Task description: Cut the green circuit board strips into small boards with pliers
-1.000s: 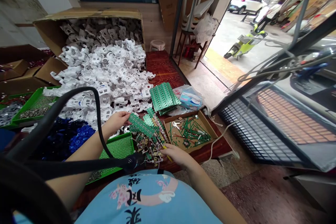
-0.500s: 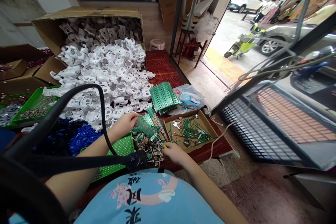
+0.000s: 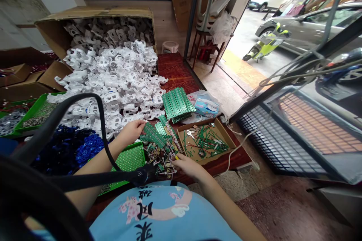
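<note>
My left hand [image 3: 132, 131] pinches a green circuit board panel [image 3: 155, 135] by its upper left edge, tilted over a heap of small wired circuit boards [image 3: 162, 162]. In my closed right hand [image 3: 185, 165] is a small tool with a yellow end [image 3: 177, 157]; its working part is too small to make out. That hand is low beside the heap, just right of the panel's lower end. Behind the panel is a neat stack of green circuit board panels [image 3: 177, 104].
To the right, a shallow cardboard tray [image 3: 224, 126] contains green strips and keys [image 3: 190, 134]. White plastic parts [image 3: 113, 79] spill from a carton on the left. Blue parts [image 3: 89, 147] and a green basket [image 3: 131, 158] lie near my left forearm. A black bar [image 3: 104, 128] crosses in front.
My left hand has shifted slightly left and turned the panel, which now shows a darker green face. My right hand has moved slightly left and down.
</note>
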`<move>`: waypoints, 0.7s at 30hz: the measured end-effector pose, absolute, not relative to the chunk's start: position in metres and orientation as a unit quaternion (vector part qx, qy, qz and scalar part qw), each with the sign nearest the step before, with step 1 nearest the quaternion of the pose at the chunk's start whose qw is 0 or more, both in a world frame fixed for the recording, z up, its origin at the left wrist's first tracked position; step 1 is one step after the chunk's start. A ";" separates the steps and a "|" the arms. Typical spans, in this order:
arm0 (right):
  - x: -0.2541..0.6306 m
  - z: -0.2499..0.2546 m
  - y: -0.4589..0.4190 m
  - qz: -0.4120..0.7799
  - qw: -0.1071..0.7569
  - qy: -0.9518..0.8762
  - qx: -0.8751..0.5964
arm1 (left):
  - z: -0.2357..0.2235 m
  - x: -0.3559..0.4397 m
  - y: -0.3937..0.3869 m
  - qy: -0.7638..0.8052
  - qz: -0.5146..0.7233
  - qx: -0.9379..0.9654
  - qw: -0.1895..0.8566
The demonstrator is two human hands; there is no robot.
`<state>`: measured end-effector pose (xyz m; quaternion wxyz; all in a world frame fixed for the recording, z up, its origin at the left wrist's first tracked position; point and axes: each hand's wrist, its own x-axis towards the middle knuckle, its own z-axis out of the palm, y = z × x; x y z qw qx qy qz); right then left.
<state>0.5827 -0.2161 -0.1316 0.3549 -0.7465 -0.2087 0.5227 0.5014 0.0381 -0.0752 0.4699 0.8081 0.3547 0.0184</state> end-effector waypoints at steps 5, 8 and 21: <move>0.580 -0.126 -0.215 0.556 0.396 -0.181 -0.708 | -0.089 0.501 0.049 0.337 0.013 0.784 0.521; 0.581 -0.120 -0.216 0.570 0.412 -0.177 -0.688 | -0.090 0.500 0.052 0.351 0.011 0.768 0.536; 0.581 -0.114 -0.219 0.592 0.454 -0.151 -0.648 | -0.081 0.496 0.051 0.363 -0.011 0.726 0.584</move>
